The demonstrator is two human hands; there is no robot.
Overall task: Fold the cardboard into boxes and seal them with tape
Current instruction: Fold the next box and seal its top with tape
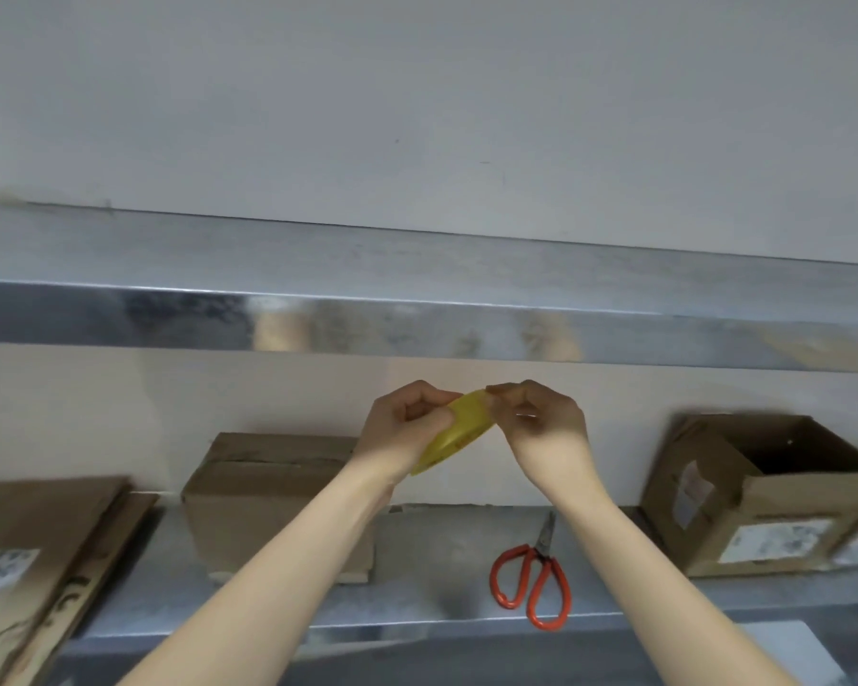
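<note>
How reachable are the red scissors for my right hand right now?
Probably yes: the scissors lie uncovered on the table just below the right hand, nothing between them. It is pinching the tape roll, though, so it must let go first.

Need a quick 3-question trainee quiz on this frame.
1. True or false: the scissors lie on the table, in neither hand.
2. Both hands hold: A) yellow tape roll B) a box flap C) a marker
3. Fill in: the box at far right has its top ____.
Key: 1 true; 2 A, left hand grips the tape roll, right hand pinches its edge; 3 open.
</note>
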